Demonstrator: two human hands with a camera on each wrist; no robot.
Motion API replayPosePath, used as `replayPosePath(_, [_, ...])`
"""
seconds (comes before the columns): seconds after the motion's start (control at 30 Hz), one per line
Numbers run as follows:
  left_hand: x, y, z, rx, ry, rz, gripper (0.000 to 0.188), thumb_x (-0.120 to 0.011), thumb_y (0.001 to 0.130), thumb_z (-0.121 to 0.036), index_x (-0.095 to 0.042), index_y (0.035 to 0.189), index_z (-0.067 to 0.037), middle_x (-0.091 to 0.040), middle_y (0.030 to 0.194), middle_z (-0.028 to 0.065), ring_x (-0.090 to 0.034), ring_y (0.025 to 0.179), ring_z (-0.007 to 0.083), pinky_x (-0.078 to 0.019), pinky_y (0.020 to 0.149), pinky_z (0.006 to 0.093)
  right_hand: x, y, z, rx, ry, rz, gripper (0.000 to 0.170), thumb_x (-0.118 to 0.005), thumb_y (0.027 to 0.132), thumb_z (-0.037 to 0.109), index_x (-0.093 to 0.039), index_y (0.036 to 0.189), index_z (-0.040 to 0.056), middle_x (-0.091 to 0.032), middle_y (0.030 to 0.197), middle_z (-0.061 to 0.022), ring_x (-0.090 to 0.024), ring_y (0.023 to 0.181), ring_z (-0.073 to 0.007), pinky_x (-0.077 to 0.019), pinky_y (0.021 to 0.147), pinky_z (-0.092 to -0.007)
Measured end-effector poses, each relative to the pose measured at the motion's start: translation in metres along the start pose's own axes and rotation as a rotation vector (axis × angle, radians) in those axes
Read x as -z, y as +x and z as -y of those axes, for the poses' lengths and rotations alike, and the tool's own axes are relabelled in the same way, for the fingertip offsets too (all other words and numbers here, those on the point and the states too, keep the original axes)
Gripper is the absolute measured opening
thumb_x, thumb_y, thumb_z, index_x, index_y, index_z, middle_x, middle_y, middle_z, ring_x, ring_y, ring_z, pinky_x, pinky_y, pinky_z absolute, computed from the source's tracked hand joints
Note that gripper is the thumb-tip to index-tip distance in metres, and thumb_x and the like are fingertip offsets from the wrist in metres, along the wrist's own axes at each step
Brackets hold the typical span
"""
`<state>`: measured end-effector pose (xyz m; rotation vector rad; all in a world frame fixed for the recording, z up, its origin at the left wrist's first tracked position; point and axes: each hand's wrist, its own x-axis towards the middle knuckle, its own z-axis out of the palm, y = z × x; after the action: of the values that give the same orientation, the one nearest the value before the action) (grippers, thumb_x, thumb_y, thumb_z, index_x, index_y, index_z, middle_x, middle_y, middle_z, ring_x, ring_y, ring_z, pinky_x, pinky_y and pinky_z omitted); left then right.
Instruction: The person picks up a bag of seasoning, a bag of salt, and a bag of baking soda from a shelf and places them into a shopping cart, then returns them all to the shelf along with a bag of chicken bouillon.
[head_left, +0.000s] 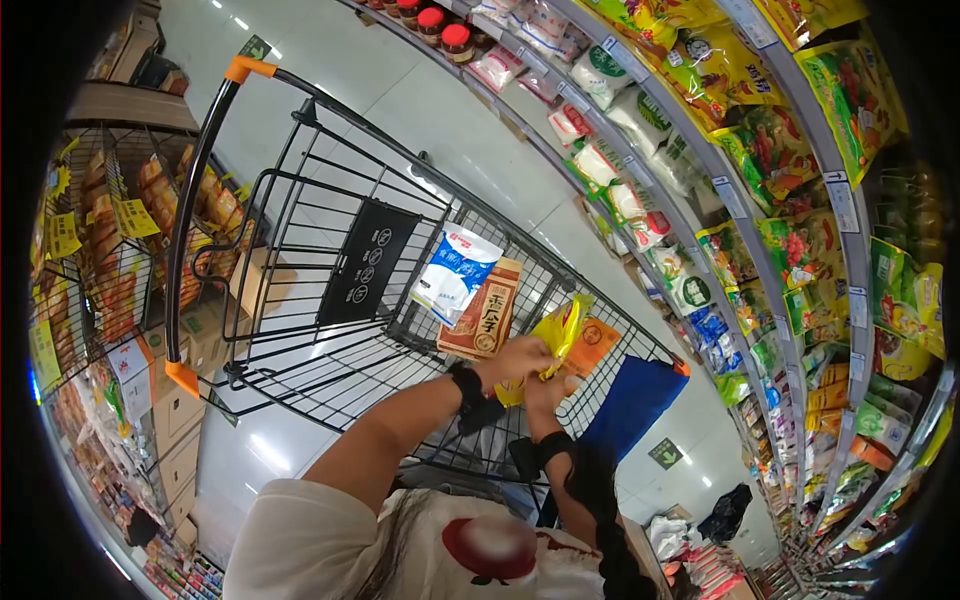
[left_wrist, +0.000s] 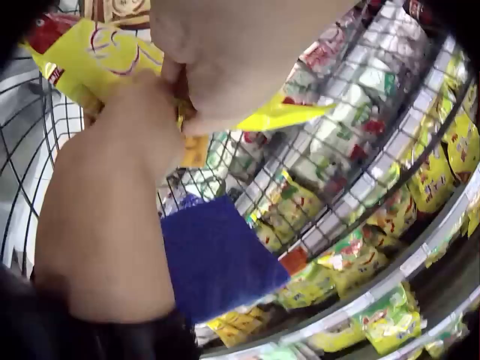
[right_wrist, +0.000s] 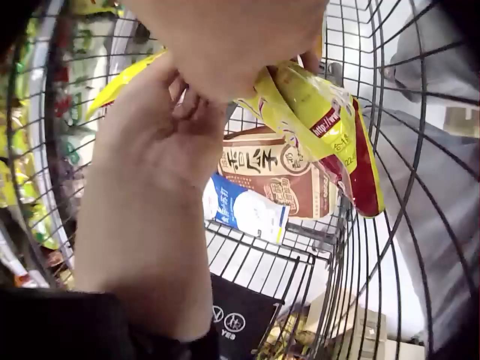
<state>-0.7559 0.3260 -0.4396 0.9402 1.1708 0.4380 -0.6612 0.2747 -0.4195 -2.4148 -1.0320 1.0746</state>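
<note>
Both hands meet over a shopping cart on a glossy yellow packet [head_left: 563, 328] with a maroon end [right_wrist: 365, 161]. The left hand [head_left: 518, 361] grips it from the left side in the head view. Close beside it, the right hand [head_left: 546, 392] pinches the packet too. The wrist views show the fingers bunched together at the packet's middle, partly hiding one another. Beneath, in the cart, lie a blue and white bag of baking soda [head_left: 458, 275], a brown bag of melon seeds [head_left: 490, 305] and an orange packet [head_left: 594, 345].
The black wire cart [head_left: 330, 375] has an orange-cornered handle [head_left: 178, 230] and a blue panel [head_left: 632, 405] at its other end. Shelves [head_left: 730, 195] of bagged goods curve along the right. Racks of packaged food [head_left: 115, 250] and cardboard boxes [head_left: 180, 410] stand at the left.
</note>
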Motion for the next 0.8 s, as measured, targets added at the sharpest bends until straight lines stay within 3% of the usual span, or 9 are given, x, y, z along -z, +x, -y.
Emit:
replayPosePath(0.03, [0.017, 0.002, -0.004, 0.047, -0.053, 0.010, 0.031, -0.067, 0.072, -0.032, -0.057, 0.080, -0.003, -0.060, 0.073, 0.0075, -0.058, 0.068, 0.0175, -0.0457, 0.063, 0.0311, 0.000, -0.001, -0.002, -0.005, -0.002, 0.003, 0.051, -0.068, 0.066, 0.016, -0.040, 0.105, 0.0005, -0.057, 0.095, -0.0196, -0.058, 0.085, -0.0319, -0.0462, 0.071, -0.0368])
replayPosePath(0.1, [0.039, 0.021, 0.046, 0.058, 0.105, -0.473, 0.035, -0.066, 0.072, -0.033, -0.057, 0.085, -0.002, -0.060, 0.078, 0.0104, -0.058, 0.071, 0.0206, -0.0459, 0.065, 0.0318, 0.002, 0.003, -0.006, -0.058, 0.079, 0.040, 0.046, -0.066, 0.067, 0.011, -0.041, 0.104, 0.0007, -0.059, 0.093, -0.0182, -0.059, 0.083, -0.0309, -0.0463, 0.071, -0.0368])
replayPosePath(0.23, [0.123, 0.021, 0.105, 0.452, 0.403, -1.043, 0.044, -0.059, 0.076, -0.038, -0.056, 0.091, 0.003, -0.060, 0.085, 0.0145, -0.056, 0.076, 0.0253, -0.0443, 0.065, 0.0346, 0.010, 0.001, -0.004, 0.055, 0.147, 0.019, 0.041, -0.064, 0.069, 0.006, -0.041, 0.103, 0.0002, -0.059, 0.090, -0.0177, -0.059, 0.082, -0.0305, -0.0462, 0.071, -0.0355])
replayPosePath(0.27, [0.132, 0.018, 0.127, 0.456, 0.407, -1.034, 0.044, -0.059, 0.076, -0.038, -0.056, 0.091, 0.003, -0.060, 0.085, 0.0145, -0.056, 0.076, 0.0253, -0.0443, 0.065, 0.0346, 0.013, 0.000, -0.001, 0.022, 0.171, 0.042, 0.040, -0.063, 0.069, 0.005, -0.041, 0.103, -0.0002, -0.059, 0.090, -0.0176, -0.059, 0.082, -0.0304, -0.0462, 0.071, -0.0350])
replayPosePath(0.33, [0.147, 0.020, 0.154, 0.692, -0.420, -0.856, 0.040, -0.057, 0.078, -0.035, -0.056, 0.094, 0.002, -0.059, 0.083, 0.0122, -0.056, 0.069, 0.0235, -0.0443, 0.062, 0.0340, 0.016, 0.004, 0.000, -0.012, 0.197, 0.055, 0.039, -0.062, 0.070, 0.004, -0.041, 0.103, -0.0006, -0.059, 0.091, -0.0175, -0.059, 0.083, -0.0302, -0.0462, 0.072, -0.0344])
replayPosePath(0.43, [0.150, 0.023, 0.186, 0.586, -0.833, -0.564, 0.036, -0.054, 0.079, -0.034, -0.057, 0.095, -0.002, -0.059, 0.082, 0.0089, -0.056, 0.068, 0.0207, -0.0439, 0.059, 0.0322, 0.016, 0.005, -0.003, 0.045, 0.098, 0.068, 0.038, -0.061, 0.071, 0.004, -0.041, 0.103, -0.0004, -0.059, 0.090, -0.0175, -0.059, 0.083, -0.0301, -0.0461, 0.072, -0.0341])
replayPosePath(0.57, [0.144, 0.025, 0.195, 0.483, -0.956, -0.385, 0.031, -0.048, 0.084, -0.032, -0.055, 0.094, -0.003, -0.058, 0.082, 0.0081, -0.055, 0.066, 0.0184, -0.0437, 0.056, 0.0309, 0.010, 0.008, -0.018, 0.138, 0.114, 0.045, 0.038, -0.062, 0.071, 0.005, -0.042, 0.102, -0.0012, -0.059, 0.088, -0.0166, -0.059, 0.080, -0.0311, -0.0465, 0.071, -0.0352])
replayPosePath(0.6, [0.140, 0.011, 0.115, 0.655, -0.879, -0.496, 0.029, -0.048, 0.084, -0.028, -0.052, 0.096, -0.002, -0.058, 0.082, 0.0084, -0.055, 0.066, 0.0182, -0.0446, 0.057, 0.0306, 0.013, 0.008, -0.012, 0.091, 0.081, 0.079, 0.039, -0.061, 0.071, 0.007, -0.042, 0.104, -0.0010, -0.059, 0.091, -0.0170, -0.059, 0.083, -0.0308, -0.0458, 0.072, -0.0354])
replayPosePath(0.8, [0.131, 0.013, 0.055, 0.634, -0.887, -0.587, 0.025, -0.052, 0.083, -0.025, -0.052, 0.095, -0.003, -0.057, 0.080, 0.0079, -0.055, 0.064, 0.0179, -0.0437, 0.056, 0.0302, 0.034, 0.024, -0.015, 0.049, -0.041, 0.234, 0.039, -0.059, 0.069, 0.008, -0.047, 0.106, -0.0019, -0.060, 0.093, -0.0163, -0.060, 0.084, -0.0274, -0.0464, 0.072, -0.0327])
